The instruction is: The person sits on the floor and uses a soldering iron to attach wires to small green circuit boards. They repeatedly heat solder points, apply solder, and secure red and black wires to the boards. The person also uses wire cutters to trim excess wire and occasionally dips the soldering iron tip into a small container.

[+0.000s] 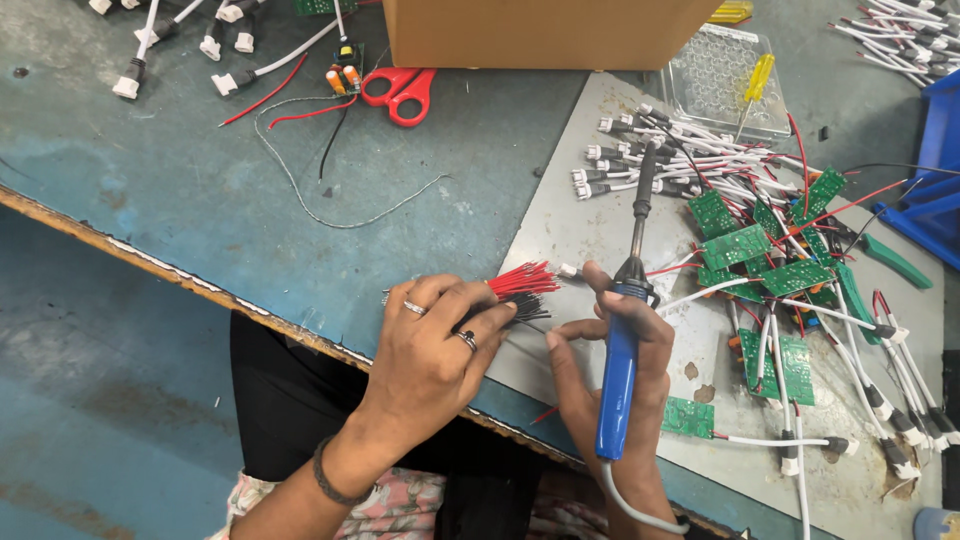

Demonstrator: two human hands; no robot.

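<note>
My left hand (pixel 435 345) rests on the blue bench near its front edge, fingers closed on a bundle of short red and black wires (pixel 520 285). Two rings show on its fingers. My right hand (pixel 610 360) grips a soldering iron with a blue handle (pixel 620 380); its black shaft and tip (pixel 645 190) point away from me over a grey metal sheet (pixel 560 230). The thumb and forefinger of that hand reach toward the wire bundle. Small green circuit boards (pixel 770 260) with white cables lie in a heap just right of the iron.
Red-handled scissors (pixel 400 92) lie at the back beside a cardboard box (pixel 540 30). A clear plastic tray (pixel 725 85) with a yellow tool stands behind the boards. White connector cables (pixel 180 40) lie far left. A green-handled tool (pixel 895 262) is at the right. Loose grey wire (pixel 330 215) curls mid-bench.
</note>
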